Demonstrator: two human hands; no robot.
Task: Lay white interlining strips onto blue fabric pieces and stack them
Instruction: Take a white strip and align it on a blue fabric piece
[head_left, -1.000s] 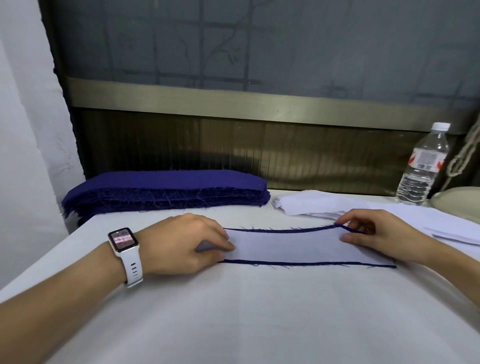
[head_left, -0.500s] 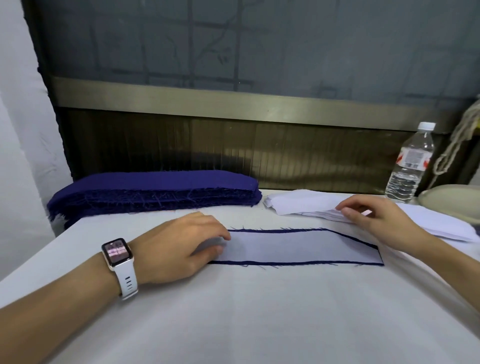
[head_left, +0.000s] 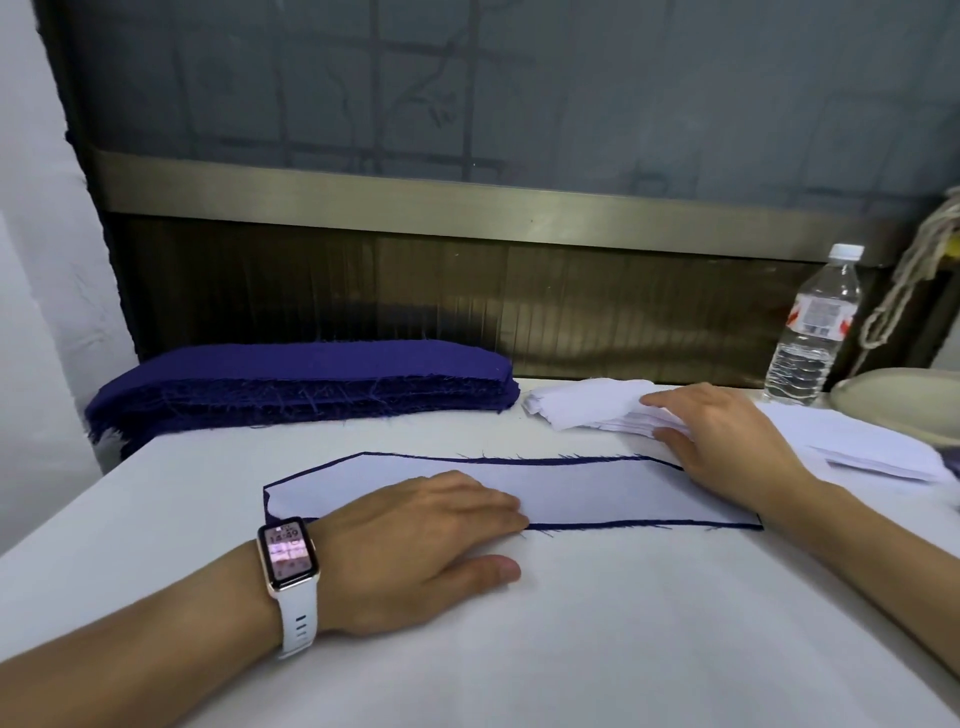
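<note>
Fingers (head_left: 483, 501) of left hand (head_left: 415, 545) straight and flat, pressing strip (head_left: 597, 488) and blue piece (head_left: 649, 524) under it to desk (head_left: 519, 649). Left hand has slid rightward; piece's left end now uncovered. Right hand (head_left: 727, 441) has left strip's far end and rests, fingers straight, on white pile (head_left: 587, 402). Whether top strip is lifting yet is hard to tell. This pair looks laid; next strip probably being fetched. Blue stack (head_left: 311, 384) waits behind.
</note>
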